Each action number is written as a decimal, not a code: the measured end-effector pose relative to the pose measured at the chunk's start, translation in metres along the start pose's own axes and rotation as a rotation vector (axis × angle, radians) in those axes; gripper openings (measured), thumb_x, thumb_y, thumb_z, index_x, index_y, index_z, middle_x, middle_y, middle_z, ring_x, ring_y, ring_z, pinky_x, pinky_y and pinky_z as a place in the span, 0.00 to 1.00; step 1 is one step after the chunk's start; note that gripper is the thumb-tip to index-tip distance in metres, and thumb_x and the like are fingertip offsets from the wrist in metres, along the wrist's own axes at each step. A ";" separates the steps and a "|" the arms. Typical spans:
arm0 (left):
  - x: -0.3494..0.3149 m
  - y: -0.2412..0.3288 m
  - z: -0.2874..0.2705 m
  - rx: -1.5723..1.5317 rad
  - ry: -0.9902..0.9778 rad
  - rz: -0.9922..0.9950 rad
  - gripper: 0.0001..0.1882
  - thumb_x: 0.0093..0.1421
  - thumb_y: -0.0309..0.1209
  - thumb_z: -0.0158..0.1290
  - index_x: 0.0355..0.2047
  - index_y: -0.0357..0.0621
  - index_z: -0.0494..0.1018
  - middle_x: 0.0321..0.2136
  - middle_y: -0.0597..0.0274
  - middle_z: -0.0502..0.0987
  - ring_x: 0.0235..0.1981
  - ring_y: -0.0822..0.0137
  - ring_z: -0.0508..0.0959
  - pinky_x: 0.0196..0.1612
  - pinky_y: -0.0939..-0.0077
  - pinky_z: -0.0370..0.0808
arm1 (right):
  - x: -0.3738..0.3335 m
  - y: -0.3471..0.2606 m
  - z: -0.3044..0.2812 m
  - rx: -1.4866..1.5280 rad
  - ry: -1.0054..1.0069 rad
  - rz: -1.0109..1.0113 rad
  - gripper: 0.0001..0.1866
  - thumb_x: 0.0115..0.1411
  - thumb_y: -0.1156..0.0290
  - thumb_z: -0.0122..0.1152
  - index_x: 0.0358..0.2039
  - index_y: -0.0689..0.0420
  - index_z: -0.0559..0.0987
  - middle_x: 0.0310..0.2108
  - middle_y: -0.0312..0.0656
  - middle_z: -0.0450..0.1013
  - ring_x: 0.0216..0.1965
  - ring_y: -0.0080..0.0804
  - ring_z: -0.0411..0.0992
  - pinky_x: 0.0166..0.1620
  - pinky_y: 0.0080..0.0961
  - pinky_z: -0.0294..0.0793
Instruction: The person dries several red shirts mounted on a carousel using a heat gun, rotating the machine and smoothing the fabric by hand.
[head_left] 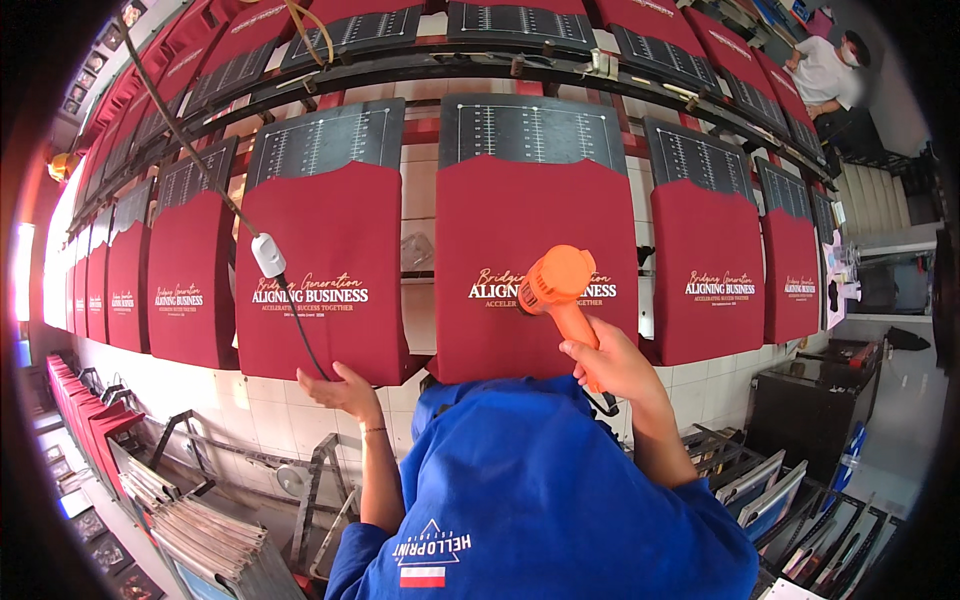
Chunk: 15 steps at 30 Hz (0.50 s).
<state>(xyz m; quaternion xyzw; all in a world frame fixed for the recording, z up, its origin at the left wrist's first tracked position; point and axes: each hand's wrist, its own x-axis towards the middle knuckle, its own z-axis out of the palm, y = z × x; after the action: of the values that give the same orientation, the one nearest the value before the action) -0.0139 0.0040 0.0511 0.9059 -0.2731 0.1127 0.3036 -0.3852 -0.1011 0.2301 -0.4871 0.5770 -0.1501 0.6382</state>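
Note:
My right hand (617,362) grips the handle of an orange heat gun (562,275). The heat gun is over the printed chest of a dark red shirt (535,215) stretched on a black board with white ruler marks (535,130). Part of that print is hidden behind it. Fingers spread, my left hand (347,393) is at the lower edge of another red shirt (320,230) to the left. A black cord (303,330) hangs from a white connector (268,256) down to those fingers; whether they touch it I cannot tell.
More red shirts on boards (708,260) line both sides, with another row beyond a dark metal rail (520,70). Stacked frames (215,535) stand lower left, racked screens (770,490) lower right. A black cabinet (815,405) is at right. Another person (830,75) sits far right.

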 end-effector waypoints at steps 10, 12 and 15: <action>-0.042 0.130 0.029 -0.272 -0.667 0.788 0.31 0.61 0.35 0.51 0.61 0.30 0.58 0.64 0.40 0.57 0.66 0.43 0.53 0.67 0.50 0.49 | -0.018 -0.005 -0.005 -0.043 0.125 0.015 0.20 0.63 0.62 0.56 0.48 0.63 0.69 0.25 0.38 0.71 0.21 0.22 0.72 0.23 0.22 0.73; -0.048 0.152 0.049 -0.270 -0.765 0.908 0.32 0.62 0.38 0.50 0.62 0.30 0.58 0.65 0.40 0.55 0.68 0.44 0.51 0.68 0.50 0.48 | -0.021 -0.006 -0.003 -0.018 0.168 0.024 0.19 0.63 0.63 0.56 0.48 0.64 0.69 0.26 0.37 0.70 0.22 0.21 0.71 0.24 0.21 0.73; -0.050 0.178 0.085 -0.187 -0.808 1.038 0.35 0.64 0.43 0.48 0.63 0.30 0.56 0.66 0.42 0.54 0.69 0.46 0.50 0.69 0.52 0.45 | -0.022 -0.001 -0.004 0.083 0.177 0.082 0.17 0.63 0.66 0.56 0.47 0.64 0.69 0.28 0.36 0.69 0.23 0.20 0.70 0.26 0.21 0.73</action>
<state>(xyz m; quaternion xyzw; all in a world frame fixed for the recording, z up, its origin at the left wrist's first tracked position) -0.1521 -0.1450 0.0526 0.5976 -0.7750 -0.1281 0.1608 -0.3946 -0.0870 0.2441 -0.4211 0.6437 -0.1904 0.6101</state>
